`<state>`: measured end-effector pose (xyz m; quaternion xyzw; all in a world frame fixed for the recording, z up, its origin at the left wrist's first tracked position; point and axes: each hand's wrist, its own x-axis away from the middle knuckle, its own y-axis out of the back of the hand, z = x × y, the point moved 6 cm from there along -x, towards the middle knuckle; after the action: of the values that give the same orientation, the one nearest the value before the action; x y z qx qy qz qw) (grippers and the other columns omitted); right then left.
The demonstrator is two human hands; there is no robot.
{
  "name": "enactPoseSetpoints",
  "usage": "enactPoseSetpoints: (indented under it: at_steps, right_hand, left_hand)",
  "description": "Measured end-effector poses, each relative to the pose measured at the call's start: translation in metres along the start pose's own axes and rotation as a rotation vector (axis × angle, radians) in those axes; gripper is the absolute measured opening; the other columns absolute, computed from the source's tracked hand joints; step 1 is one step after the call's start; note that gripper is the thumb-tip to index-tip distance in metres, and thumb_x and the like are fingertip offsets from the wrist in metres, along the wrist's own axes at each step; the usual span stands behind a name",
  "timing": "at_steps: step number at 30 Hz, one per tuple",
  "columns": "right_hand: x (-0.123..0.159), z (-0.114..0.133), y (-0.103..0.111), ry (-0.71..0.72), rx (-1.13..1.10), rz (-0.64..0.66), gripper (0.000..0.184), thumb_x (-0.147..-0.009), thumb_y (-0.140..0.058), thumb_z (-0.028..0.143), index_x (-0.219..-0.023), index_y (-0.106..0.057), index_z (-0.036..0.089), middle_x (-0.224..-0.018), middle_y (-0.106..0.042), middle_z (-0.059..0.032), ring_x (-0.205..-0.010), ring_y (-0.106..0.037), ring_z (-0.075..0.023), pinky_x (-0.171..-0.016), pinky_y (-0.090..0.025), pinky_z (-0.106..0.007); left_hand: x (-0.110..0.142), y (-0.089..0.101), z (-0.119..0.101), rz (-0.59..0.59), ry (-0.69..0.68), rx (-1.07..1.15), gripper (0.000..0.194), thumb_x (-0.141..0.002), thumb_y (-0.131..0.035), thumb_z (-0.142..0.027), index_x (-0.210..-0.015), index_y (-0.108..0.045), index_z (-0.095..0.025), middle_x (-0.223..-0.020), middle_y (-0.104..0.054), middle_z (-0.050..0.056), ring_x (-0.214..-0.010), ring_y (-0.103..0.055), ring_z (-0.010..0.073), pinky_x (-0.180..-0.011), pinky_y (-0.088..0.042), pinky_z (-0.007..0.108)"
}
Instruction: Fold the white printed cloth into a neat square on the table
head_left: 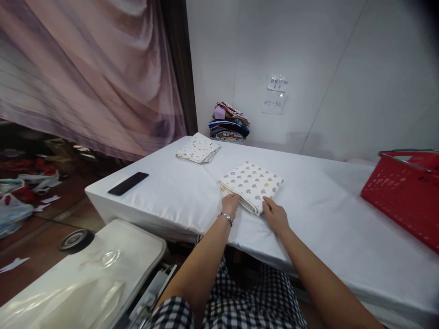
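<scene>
A folded white cloth with grey and a few yellow motifs lies on the white-covered table in front of me. My left hand grips its near left edge, the fingers tucked partly under the layers and hidden there. At the near right corner, my right hand pinches the cloth between thumb and fingers. Farther back to the left rests a second folded white cloth with small dark motifs, touched by neither hand.
A black flat phone-like slab lies near the table's left end. To the right stands a red plastic basket. Folded fabrics are stacked against the back wall. A cream-topped machine or case sits lower left, beside a pink curtain.
</scene>
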<state>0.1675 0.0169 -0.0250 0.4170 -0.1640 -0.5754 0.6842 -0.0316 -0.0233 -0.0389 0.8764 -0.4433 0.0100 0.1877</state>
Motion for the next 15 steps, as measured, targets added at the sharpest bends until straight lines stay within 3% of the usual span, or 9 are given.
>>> enactPoseSetpoints:
  at_steps: [7,15]
  right_hand:
    - [0.000,0.000,0.000,0.001,0.012,0.003,0.042,-0.088,-0.036,0.043,-0.120,-0.057,0.026,-0.091,-0.069,-0.0020,-0.084,-0.063,-0.0199,-0.074,-0.045,-0.030]
    - [0.000,0.000,-0.001,0.005,-0.002,0.008,0.043,-0.089,-0.036,0.044,-0.121,-0.056,0.024,-0.096,-0.069,-0.0033,-0.088,-0.062,-0.0206,-0.078,-0.045,-0.031]
  left_hand:
    - [-0.019,-0.002,-0.012,-0.046,-0.011,0.027,0.017,-0.074,-0.052,-0.024,-0.080,-0.067,-0.018,-0.067,-0.064,0.004,-0.070,-0.059,0.0160,-0.059,-0.040,0.023]
    - [-0.017,0.008,-0.003,-0.083,-0.016,0.019,0.016,-0.076,-0.052,-0.028,-0.075,-0.066,-0.019,-0.068,-0.064,0.004,-0.066,-0.058,0.0152,-0.056,-0.038,0.022]
